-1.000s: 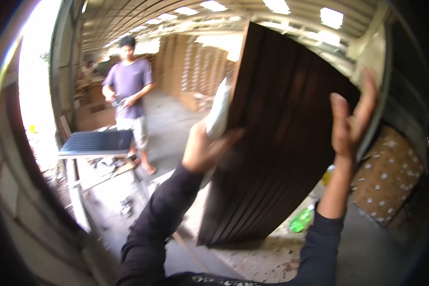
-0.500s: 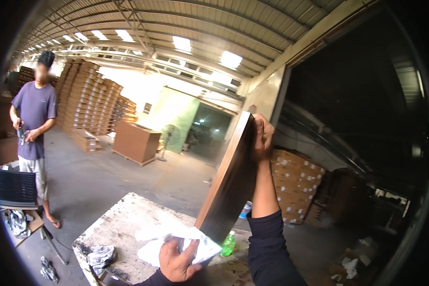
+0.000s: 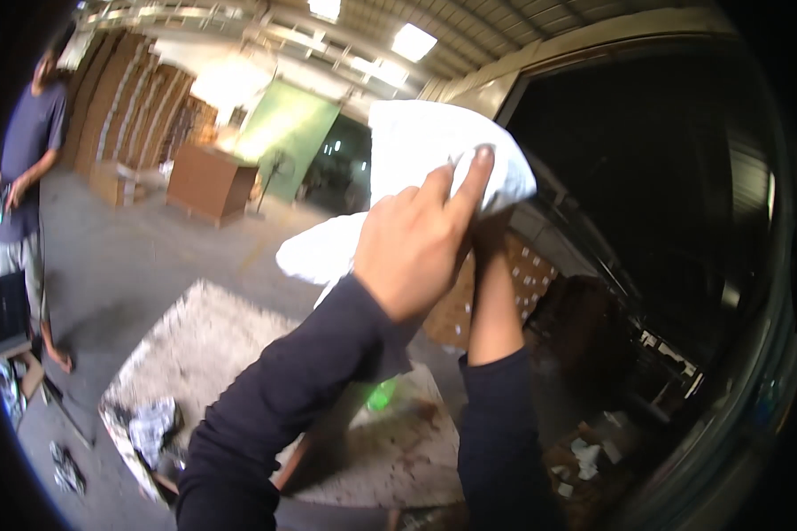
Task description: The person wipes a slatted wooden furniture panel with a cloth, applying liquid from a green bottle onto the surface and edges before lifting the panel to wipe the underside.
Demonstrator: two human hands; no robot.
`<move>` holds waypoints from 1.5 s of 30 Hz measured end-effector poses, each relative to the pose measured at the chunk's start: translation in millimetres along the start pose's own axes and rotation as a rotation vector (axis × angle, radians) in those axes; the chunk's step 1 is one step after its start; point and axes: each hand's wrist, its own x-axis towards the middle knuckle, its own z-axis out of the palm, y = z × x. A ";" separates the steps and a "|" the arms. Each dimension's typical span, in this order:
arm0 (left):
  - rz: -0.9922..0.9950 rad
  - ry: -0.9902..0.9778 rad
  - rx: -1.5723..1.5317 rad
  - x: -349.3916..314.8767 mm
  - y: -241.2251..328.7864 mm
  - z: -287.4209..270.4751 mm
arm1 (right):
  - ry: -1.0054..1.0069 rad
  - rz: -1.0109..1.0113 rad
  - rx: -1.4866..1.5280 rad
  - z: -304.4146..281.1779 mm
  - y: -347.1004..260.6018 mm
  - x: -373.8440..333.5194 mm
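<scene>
White cloth [image 3: 434, 164] now up off table [image 3: 212, 354], pressed by your left hand [image 3: 416, 248] high on panel edge. Right hand [image 3: 487, 234], behind left, mostly hidden; grip unclear. Wiping has begun.

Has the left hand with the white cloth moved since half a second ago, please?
Yes. The left hand has risen with the white cloth, from low over the worktable to well above it.

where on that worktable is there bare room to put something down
The worktable's far left stretch, between its left edge and the left forearm, lies bare. Its near left corner is crowded with crumpled rags. The middle is hidden under the arms, near a green bottle.
</scene>
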 end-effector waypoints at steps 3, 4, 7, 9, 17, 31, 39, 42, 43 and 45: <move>-0.107 -0.199 0.120 -121.9 7.8 -25.4 | -0.202 -0.009 0.004 -20.5 -5.3 7.4; -0.118 -0.218 0.095 -179.5 7.3 -30.7 | -0.211 -0.029 0.020 -36.7 4.3 12.9; -0.308 -0.444 0.145 -346.8 16.7 -77.9 | -0.230 -0.159 -0.019 -34.0 17.2 27.7; -0.514 -0.760 0.276 -446.2 32.5 -121.4 | -0.147 0.100 0.218 -28.2 26.3 19.2; -1.450 -0.728 0.406 -539.7 94.9 -242.7 | -0.419 -0.182 -0.173 -96.1 130.3 112.7; -1.469 -0.669 0.290 -518.1 61.0 -218.2 | -0.425 0.127 -0.049 -84.4 107.2 71.2; -1.512 -0.582 0.046 -502.6 30.1 -160.9 | -0.461 0.310 0.098 -140.2 145.4 110.6; -1.694 -0.553 -0.098 -524.1 15.8 -133.3 | -0.464 0.362 0.272 -178.7 153.6 142.4; -1.706 -0.400 -0.207 -529.7 10.7 -124.3 | -0.445 0.369 0.248 -189.9 155.9 133.9; -1.746 -0.158 -0.415 -564.1 -2.9 -104.3 | -0.390 0.201 0.016 -208.6 160.0 119.5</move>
